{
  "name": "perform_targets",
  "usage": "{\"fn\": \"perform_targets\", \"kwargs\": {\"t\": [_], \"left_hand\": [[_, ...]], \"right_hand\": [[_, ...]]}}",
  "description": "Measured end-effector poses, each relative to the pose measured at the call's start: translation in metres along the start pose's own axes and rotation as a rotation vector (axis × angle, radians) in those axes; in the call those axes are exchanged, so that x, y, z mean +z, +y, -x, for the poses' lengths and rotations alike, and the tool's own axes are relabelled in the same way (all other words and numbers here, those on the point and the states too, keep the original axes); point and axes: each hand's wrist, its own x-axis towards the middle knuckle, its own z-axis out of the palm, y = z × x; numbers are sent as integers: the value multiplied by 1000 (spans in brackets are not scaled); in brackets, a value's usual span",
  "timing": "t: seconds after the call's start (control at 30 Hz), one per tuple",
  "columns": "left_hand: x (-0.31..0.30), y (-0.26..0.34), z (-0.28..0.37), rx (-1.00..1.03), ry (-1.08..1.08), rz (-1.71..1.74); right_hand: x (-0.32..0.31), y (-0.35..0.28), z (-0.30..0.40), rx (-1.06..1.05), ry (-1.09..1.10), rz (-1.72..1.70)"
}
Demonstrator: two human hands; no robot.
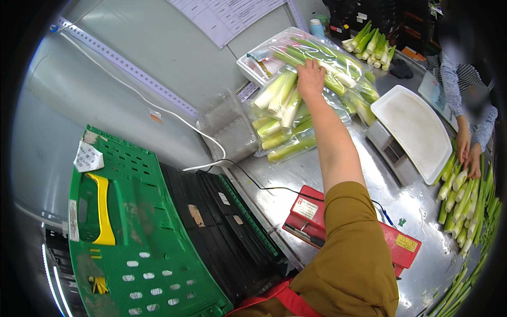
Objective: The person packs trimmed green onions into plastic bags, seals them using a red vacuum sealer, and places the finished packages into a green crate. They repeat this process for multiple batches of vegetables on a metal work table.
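My right hand [311, 78] reaches to the far side of the steel table, its fingers curled over a clear plastic bag of trimmed leeks [280, 94]; the thumb is hidden. More bagged leeks [287, 140] lie beneath and nearer to me. Behind the hand, another leek bag [324, 51] rests over a white plastic tray [250, 70]. My left hand is out of view. A scale with a white pan [414, 128] stands right of my forearm. Under my sleeve sits a red sealing device [404, 241], partly hidden, with a black cord.
Green [138, 222] and black crates [214, 214] stand at the left. A clear plastic container [229, 126] is by the wall. Loose leeks [461, 202] lie at the right under a co-worker's hands [467, 152]; more leeks [372, 45] lie at the back.
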Motion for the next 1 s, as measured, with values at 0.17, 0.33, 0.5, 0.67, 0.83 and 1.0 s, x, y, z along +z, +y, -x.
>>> {"fn": "perform_targets", "kwargs": {"t": [0.17,0.33,0.5,0.67,0.83,1.0], "left_hand": [[-9,19,4,-6,-37,-28],[-7,28,0,46,-64,-13],[-1,30,-1,171,-64,38],[17,27,3,411,-48,150],[55,71,-4,597,-149,406],[59,208,4,1188,23,787]], "right_hand": [[16,10,-6,-61,103,10],[-7,17,-21,-6,416,-291],[-110,48,-51,125,646,-687],[-264,62,-4,373,364,-1267],[-371,77,76,421,-9,-1762],[-454,60,207,468,-174,-1763]]}}
